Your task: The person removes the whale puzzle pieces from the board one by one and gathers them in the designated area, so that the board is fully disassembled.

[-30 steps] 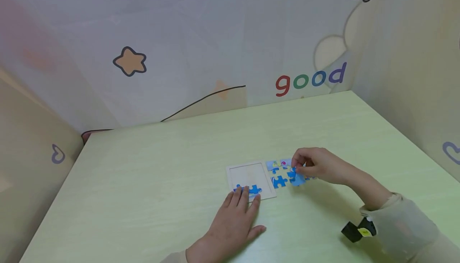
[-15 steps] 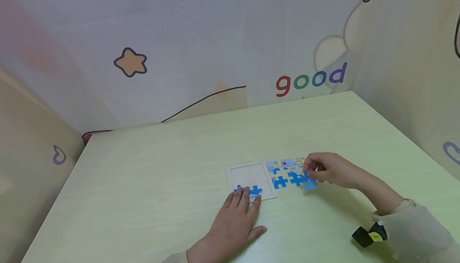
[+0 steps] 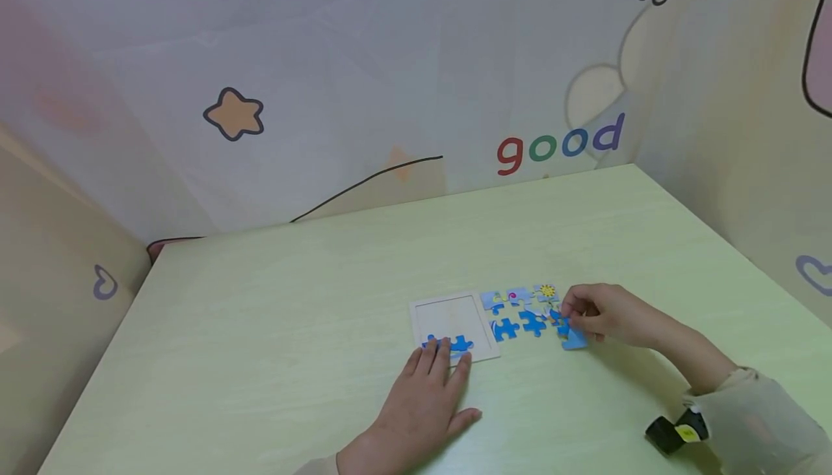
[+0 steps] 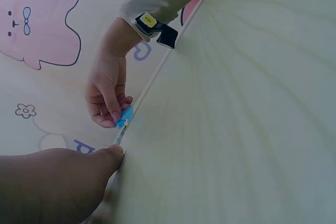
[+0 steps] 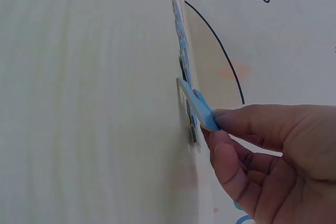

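In the head view my left hand (image 3: 419, 410) rests with straight fingers on the near edge of a white puzzle frame (image 3: 414, 320). Blue puzzle pieces (image 3: 461, 343) lie in the frame's near part, partly under those fingertips. My right hand (image 3: 614, 314) pinches a light-blue puzzle piece (image 3: 575, 341) between thumb and fingers. In the right wrist view this held puzzle piece (image 5: 202, 109) is tilted above the table. Its lower end is close to the loose pieces. From the left wrist view, the right hand (image 4: 107, 95) is seen beyond my left hand (image 4: 58, 182).
To the right of the frame lie several loose puzzle pieces in rows, among them a dark-blue piece (image 3: 533, 323) and one with a yellow sun (image 3: 547, 292). A pale green table (image 3: 260, 330) carries everything. Patterned cloth walls (image 3: 357, 85) stand behind and at both sides.
My right hand has shifted rightward and slightly nearer with the light-blue puzzle piece, uncovering the sun piece and the dark-blue piece. My left hand has stayed in place.
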{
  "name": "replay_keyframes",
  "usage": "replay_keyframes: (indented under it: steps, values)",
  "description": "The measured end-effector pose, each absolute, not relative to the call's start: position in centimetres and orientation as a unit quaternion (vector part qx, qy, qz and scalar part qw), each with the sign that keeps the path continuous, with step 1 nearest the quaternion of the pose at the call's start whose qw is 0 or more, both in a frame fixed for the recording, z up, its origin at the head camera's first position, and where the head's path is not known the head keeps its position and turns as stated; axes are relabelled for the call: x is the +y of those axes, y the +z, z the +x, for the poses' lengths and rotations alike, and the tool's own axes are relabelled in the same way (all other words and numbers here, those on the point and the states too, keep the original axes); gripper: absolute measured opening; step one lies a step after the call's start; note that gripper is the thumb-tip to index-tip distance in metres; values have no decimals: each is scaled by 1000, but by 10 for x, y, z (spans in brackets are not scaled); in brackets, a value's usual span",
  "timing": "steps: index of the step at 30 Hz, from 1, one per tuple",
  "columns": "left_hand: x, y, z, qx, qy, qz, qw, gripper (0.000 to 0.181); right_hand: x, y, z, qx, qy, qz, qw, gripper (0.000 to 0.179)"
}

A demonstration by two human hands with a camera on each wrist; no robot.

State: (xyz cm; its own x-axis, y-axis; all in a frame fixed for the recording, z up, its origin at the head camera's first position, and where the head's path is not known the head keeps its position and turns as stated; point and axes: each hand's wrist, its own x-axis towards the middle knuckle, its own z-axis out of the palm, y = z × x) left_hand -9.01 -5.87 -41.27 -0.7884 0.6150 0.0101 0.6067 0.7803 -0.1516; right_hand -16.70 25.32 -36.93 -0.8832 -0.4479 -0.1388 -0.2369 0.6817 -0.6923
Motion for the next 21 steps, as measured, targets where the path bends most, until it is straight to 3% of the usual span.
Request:
replay_keyframes:
  steps: [21]
  values:
    - [-59,-414,-90,-943,61,-324,36,68,248,-378,-165,921,-320,-179,134,8]
